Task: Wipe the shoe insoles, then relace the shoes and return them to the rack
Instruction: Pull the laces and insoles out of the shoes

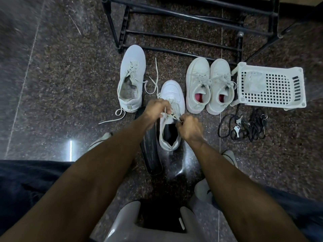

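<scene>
We have both hands down at the white low-top leather sneaker standing on the floor straight in front of us, toe pointing away. Our left hand has its fingers curled, pinching a strand of the pale flat shoelace over the eyelets; our right hand is curled too, pinching the lace at the right side of the tongue. The lace's free end trails off past the toe, up to the left.

Just left of this shoe, touching its side, lies a long dark insole flat on the floor. Farther left stands a white knit sneaker, its lace loose and spilling onto the floor. To the right a pair of white lace-up sneakers with pink insoles stands side by side, laced. Beside them lies a white perforated plastic basket, and in front of it a tangle of black laces and keys. Beyond the shoes stands the black metal shoe rack on the dark speckled stone floor.
</scene>
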Action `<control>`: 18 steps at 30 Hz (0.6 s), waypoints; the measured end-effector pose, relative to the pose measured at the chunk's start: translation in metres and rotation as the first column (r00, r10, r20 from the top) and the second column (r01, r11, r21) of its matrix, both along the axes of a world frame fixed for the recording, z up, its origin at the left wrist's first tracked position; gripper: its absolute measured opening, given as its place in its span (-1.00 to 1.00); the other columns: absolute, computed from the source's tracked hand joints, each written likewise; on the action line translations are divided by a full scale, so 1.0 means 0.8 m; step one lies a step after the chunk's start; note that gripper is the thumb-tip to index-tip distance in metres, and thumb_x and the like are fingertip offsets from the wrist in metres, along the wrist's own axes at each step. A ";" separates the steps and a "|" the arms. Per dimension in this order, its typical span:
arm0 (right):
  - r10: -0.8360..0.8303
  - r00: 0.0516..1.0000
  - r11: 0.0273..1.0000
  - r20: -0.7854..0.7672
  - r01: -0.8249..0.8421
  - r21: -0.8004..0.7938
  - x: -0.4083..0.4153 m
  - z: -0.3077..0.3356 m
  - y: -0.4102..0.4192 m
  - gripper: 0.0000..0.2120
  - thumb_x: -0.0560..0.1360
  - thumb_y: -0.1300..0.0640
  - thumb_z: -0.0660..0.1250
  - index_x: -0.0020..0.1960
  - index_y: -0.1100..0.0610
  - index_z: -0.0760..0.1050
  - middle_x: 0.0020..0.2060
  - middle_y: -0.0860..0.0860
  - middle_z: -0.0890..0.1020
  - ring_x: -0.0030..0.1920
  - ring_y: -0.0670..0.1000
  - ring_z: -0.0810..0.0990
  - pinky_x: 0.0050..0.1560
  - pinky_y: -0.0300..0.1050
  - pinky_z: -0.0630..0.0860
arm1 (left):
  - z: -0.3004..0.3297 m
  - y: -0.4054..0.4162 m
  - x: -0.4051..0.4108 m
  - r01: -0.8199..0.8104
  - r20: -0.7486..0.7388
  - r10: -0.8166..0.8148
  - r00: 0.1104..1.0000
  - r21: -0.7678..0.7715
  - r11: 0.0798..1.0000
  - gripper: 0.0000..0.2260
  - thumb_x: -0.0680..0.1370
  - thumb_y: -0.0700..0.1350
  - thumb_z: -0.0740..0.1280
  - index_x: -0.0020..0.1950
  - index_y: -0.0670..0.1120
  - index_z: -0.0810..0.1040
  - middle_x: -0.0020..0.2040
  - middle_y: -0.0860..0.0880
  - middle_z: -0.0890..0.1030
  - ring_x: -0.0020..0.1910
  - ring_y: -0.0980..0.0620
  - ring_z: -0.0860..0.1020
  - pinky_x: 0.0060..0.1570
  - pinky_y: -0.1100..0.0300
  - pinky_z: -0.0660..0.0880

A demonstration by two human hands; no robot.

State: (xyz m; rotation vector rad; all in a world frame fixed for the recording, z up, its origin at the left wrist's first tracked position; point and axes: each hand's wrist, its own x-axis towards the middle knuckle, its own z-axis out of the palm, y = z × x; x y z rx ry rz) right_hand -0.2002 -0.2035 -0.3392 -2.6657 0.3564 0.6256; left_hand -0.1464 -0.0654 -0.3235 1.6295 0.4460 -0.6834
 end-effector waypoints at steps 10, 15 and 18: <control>0.058 0.998 0.996 0.021 -0.060 0.072 0.013 0.002 -0.002 -0.63 0.54 -0.08 0.28 0.28 0.07 0.42 0.07 0.11 0.63 0.07 0.22 0.59 -0.03 -0.01 0.46 | 0.089 -0.001 0.067 -0.258 0.161 0.311 0.937 -0.280 0.925 -0.95 0.54 -0.26 0.29 -0.08 -0.14 0.53 -0.42 -0.05 0.43 -0.56 0.12 0.32 -0.54 0.28 0.28; 0.057 0.996 0.995 0.069 -0.063 0.078 0.019 -0.004 0.004 -0.75 0.53 0.04 0.28 0.20 0.02 0.47 0.00 0.12 0.64 -0.02 0.22 0.60 -0.08 0.00 0.52 | 0.100 0.008 0.063 -0.274 0.185 0.413 0.892 -0.506 0.818 -0.75 0.55 -0.35 0.21 0.11 -0.10 0.55 -0.38 -0.08 0.48 -0.58 0.12 0.31 -0.45 0.19 0.35; -0.035 0.996 0.966 0.087 0.012 0.259 0.021 -0.007 0.009 -0.88 0.48 0.19 0.28 0.00 0.04 0.49 -0.06 0.09 0.61 -0.09 0.14 0.59 -0.06 0.05 0.55 | 0.108 0.011 0.083 -0.356 0.257 0.474 0.842 -0.394 0.847 -0.82 0.55 -0.33 0.23 0.02 -0.14 0.58 -0.37 -0.05 0.52 -0.52 0.08 0.37 -0.47 0.20 0.36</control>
